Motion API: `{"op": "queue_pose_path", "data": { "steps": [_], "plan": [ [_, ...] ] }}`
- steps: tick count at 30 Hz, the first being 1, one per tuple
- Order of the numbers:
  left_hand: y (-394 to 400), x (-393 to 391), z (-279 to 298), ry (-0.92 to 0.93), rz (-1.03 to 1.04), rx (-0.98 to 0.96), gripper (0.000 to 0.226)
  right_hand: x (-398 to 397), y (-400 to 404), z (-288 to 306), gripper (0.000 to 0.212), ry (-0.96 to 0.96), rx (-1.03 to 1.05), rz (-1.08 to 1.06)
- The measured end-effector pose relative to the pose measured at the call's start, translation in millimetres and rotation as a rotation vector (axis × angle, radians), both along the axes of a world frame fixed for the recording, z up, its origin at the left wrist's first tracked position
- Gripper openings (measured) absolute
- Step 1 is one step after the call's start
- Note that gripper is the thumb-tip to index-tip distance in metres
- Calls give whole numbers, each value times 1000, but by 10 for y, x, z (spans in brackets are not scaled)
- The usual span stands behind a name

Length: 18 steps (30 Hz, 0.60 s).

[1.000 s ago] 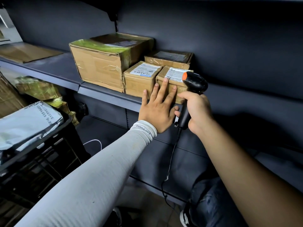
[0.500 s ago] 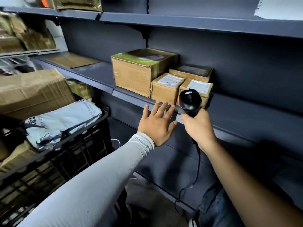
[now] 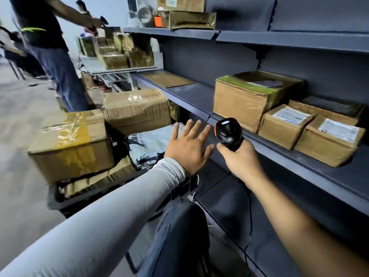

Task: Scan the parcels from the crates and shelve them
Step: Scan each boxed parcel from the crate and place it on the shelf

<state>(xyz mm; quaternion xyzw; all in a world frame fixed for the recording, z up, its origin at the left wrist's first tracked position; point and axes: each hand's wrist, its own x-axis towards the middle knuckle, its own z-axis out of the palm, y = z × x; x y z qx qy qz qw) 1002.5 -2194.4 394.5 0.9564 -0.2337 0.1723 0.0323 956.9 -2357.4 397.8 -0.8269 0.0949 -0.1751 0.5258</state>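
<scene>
Other person [image 3: 50, 47]: stands far left at the back, hands busy over a cart stacked with boxes.
Crate [image 3: 83, 196]: low and black, to my left, piled with parcels.
Taped box [image 3: 71, 144]: sits on top of the crate at its left end, yellowish tape across the lid.
Ribbed box [image 3: 137, 110]: behind the taped one, against the shelf unit.
Grey mailer bag [image 3: 151, 144]: lies in the crate just below my left fingers.
My left hand [image 3: 188, 148]: fingers spread wide and straight, holding nothing, hovering above the bag; grey sleeve to the wrist.
Scanner [image 3: 228, 132]: black with an orange trim, head pointing up, in front of the shelf edge.
My right hand [image 3: 239, 158]: wrapped round the scanner's handle, cable hanging below.
Shelf [image 3: 299, 156]: dark grey, to my right.
Big box [image 3: 249, 100]: on the shelf, green tape on top.
Small labelled boxes [image 3: 283, 126] [image 3: 327, 140]: side by side right of the big box, a flatter one behind them.
</scene>
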Motion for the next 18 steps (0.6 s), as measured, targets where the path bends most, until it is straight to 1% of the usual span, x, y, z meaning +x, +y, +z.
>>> {"op": "queue_pose_path", "data": {
  "steps": [2, 5, 8, 14, 18],
  "plan": [
    [232, 47, 70, -1, 59, -10, 67, 131, 211, 73, 8, 5, 2, 56],
    [586, 136, 201, 9, 169, -17, 67, 342, 526, 218, 14, 35, -18, 130],
    [919, 216, 360, 32, 266, -9, 69, 564, 829, 393, 11, 29, -8, 168],
    [1452, 433, 579, 105, 389, -46, 71, 961, 1318, 711, 16, 52, -83, 275],
    [1644, 697, 666, 124, 427, -83, 71, 1237, 1507, 862, 15, 77, -94, 280]
  ]
}}
